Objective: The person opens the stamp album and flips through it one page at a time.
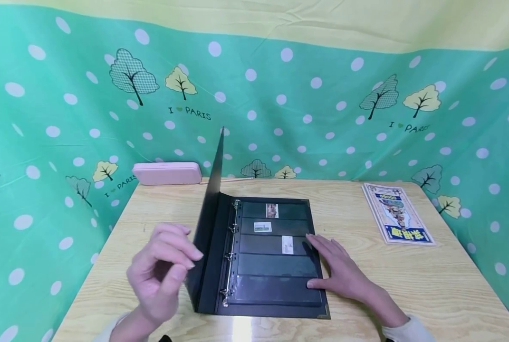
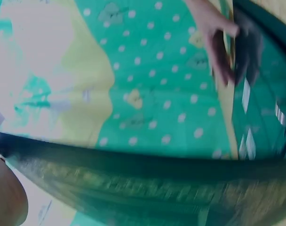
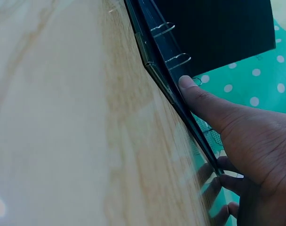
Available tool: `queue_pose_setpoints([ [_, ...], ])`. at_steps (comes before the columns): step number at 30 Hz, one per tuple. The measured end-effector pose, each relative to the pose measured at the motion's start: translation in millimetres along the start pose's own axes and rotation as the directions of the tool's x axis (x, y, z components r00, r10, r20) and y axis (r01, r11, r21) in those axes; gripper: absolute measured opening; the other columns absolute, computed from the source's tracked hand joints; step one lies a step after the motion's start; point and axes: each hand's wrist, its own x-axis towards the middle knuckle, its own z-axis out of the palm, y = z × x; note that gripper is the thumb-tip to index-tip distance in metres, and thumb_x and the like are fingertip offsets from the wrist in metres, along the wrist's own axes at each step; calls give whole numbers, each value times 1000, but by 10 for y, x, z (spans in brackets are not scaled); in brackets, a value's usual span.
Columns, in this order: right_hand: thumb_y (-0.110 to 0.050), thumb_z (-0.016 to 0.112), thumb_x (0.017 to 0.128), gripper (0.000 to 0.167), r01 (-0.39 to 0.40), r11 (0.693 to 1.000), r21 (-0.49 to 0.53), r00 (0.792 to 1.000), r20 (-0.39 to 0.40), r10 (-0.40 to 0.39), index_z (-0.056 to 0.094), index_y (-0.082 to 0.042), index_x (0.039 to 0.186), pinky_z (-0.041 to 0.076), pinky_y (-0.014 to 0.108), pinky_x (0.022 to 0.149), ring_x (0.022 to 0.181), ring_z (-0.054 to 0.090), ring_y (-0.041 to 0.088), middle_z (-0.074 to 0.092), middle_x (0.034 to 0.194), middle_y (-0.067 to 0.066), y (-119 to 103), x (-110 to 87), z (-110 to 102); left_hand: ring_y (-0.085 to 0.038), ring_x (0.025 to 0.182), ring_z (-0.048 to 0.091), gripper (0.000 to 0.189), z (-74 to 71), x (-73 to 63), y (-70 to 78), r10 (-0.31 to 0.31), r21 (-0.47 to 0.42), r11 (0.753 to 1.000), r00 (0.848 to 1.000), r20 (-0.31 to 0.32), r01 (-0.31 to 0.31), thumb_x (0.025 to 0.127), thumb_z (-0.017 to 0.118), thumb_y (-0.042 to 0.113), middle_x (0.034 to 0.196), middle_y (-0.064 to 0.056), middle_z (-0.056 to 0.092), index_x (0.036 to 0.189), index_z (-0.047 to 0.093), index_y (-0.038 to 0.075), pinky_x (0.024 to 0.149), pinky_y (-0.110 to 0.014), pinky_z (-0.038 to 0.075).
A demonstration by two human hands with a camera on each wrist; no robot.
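A black ring-binder stamp album [image 1: 275,289] lies open on the table, its front cover [image 1: 211,204] standing nearly upright on the left. Several stamps sit in the strips of its dark page, among them a white stamp [image 1: 287,244]. Close to the cover's near edge is my left hand [image 1: 162,270], its fingers loosely bent with a gap to the thumb; the fingertips seem to touch the cover. My right hand [image 1: 344,270] rests on the album's right edge. In the right wrist view the right thumb [image 3: 204,101] lies on the edge and the fingers reach along its side.
At the back left stands a pink case [image 1: 167,173], with a thin stick [image 1: 230,180] beside it. A stack of printed booklets [image 1: 397,213] lies at the right. Green dotted cloth [image 1: 280,114] hangs behind and beside the wooden table [image 1: 429,285].
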Motion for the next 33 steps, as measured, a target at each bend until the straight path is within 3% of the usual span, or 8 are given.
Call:
queue_pose_setpoints([
  [7,-57,96,81,116,9,1000,-2,1000,-9,-9,39,-18,174,21,68,130,161,39,44,43,174,18,10,-6,-6,-21,77,62,32,-351,193,33,-94,-60,994,991,-98,89,92,61,-7,67,-13,69,61,53,-6,96,-31,51],
  [16,-59,95,81,116,2,1000,12,1000,-6,-2,39,-16,174,19,68,131,161,37,43,41,175,18,5,4,-12,-27,85,69,26,-938,280,-65,-254,-82,965,966,-53,249,94,49,-14,81,-19,75,71,60,-18,91,-29,52],
  [21,-59,94,82,116,14,1000,12,1000,-6,-14,38,-19,175,19,69,131,161,38,43,41,175,17,-2,-1,-10,-28,98,74,26,-1346,313,21,-404,-94,910,914,26,405,97,41,-24,96,-20,79,86,64,-23,100,-28,54],
  [25,-57,94,82,116,6,1000,20,1000,-4,-6,37,-20,175,20,70,130,161,38,45,41,176,17,-4,-14,-31,-27,114,72,33,-1733,308,124,-535,25,844,838,104,536,95,36,-31,111,-19,79,105,67,-24,111,-27,49],
  [27,-57,95,82,116,-4,1000,26,1000,1,4,37,-20,175,19,70,131,161,37,45,40,176,17,4,-20,-42,-23,120,70,36,-1914,321,209,-625,140,780,771,119,611,95,38,-32,118,-15,79,116,67,-23,110,-25,47],
  [30,-57,95,81,117,-26,999,30,1000,16,26,36,-22,176,18,69,132,162,36,44,38,177,15,18,-23,-53,-14,125,65,38,-2147,351,398,-774,379,608,627,89,697,101,46,-27,130,-7,76,133,64,-17,101,-18,50],
  [32,-59,94,81,118,-37,999,29,999,26,36,35,-23,176,18,68,132,163,35,43,37,178,14,34,-24,-54,-6,127,62,40,-2273,356,519,-851,564,455,524,46,689,106,51,-19,138,3,73,142,64,-9,94,-13,51],
  [33,-59,95,81,118,-41,999,30,999,28,41,34,-23,176,18,68,132,163,34,43,37,178,14,44,-24,-54,-1,126,61,41,-2331,345,563,-876,643,383,482,23,664,108,54,-15,141,8,71,146,64,-3,91,-10,51],
])
